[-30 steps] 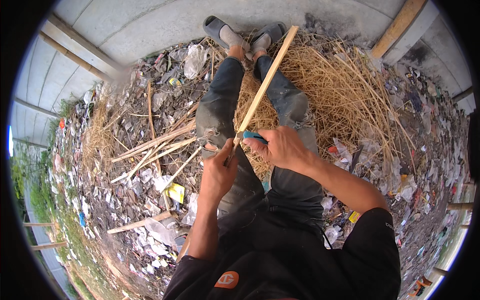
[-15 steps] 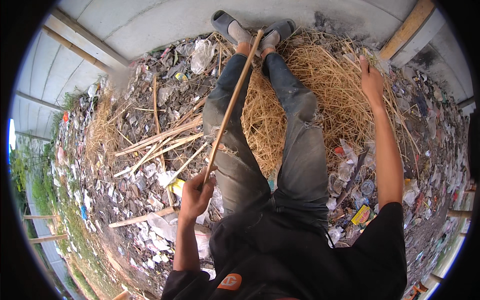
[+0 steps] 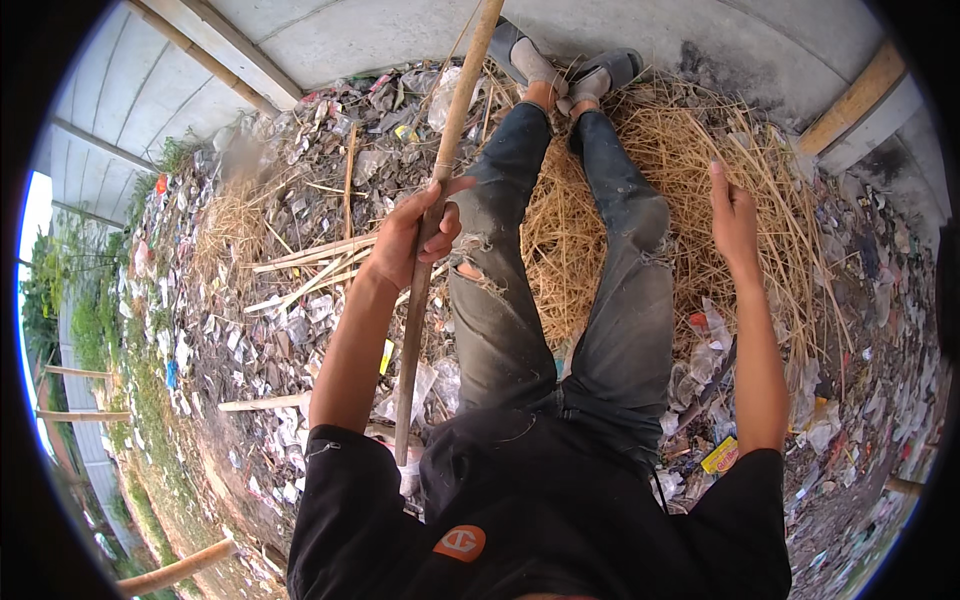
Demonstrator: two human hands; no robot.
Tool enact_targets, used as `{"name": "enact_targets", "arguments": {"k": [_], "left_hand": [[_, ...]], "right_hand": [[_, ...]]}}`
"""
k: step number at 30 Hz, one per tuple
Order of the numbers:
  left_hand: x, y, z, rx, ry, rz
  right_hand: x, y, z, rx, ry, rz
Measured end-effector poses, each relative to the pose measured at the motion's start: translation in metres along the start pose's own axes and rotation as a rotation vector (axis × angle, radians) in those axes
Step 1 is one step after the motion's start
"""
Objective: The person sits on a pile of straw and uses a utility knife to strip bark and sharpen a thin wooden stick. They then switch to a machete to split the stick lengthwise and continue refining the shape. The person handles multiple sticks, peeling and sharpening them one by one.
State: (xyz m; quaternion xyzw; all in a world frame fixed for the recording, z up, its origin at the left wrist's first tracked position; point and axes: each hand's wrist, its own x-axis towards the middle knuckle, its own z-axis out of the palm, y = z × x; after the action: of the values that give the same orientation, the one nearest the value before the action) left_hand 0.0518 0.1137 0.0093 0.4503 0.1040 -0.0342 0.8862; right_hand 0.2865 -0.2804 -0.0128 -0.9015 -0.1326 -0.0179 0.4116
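Observation:
My left hand (image 3: 412, 235) is wrapped round a long wooden pole (image 3: 413, 350), left of my legs. The pole is raised and slants: its upper end runs out past the top edge of the view, and its lower end comes down beside my shirt. My right hand (image 3: 736, 215) is out to the right over a heap of dry straw (image 3: 670, 160). Its thumb is stretched out and apart from the fingers, which are partly hidden. I see nothing in that hand. The straw lies between and to the right of my outstretched legs (image 3: 610, 270).
Several split wooden strips (image 3: 315, 258) lie on the litter-covered ground to the left. A yellow packet (image 3: 719, 455) lies by my right arm. Past my feet runs a grey concrete wall (image 3: 650, 30), with a wooden post (image 3: 850, 100) at the right.
My left hand has moved up and forward with the pole, which now stands steeper, its lower end showing below the hand. My right hand has come down slightly toward me.

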Motion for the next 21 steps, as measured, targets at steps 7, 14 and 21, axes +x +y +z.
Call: {"name": "enact_targets", "arguments": {"k": [7, 14, 21], "left_hand": [[0.014, -0.011, 0.013, 0.071, -0.023, -0.014], [0.011, -0.012, 0.022, 0.134, -0.016, 0.008], [0.001, -0.03, 0.032, 0.43, -0.025, -0.065]], "right_hand": [[-0.021, -0.029, -0.002, 0.096, -0.036, -0.06], [-0.032, -0.06, 0.014, 0.196, -0.131, -0.154], [-0.048, -0.092, 0.037, 0.205, -0.327, -0.274]]}}
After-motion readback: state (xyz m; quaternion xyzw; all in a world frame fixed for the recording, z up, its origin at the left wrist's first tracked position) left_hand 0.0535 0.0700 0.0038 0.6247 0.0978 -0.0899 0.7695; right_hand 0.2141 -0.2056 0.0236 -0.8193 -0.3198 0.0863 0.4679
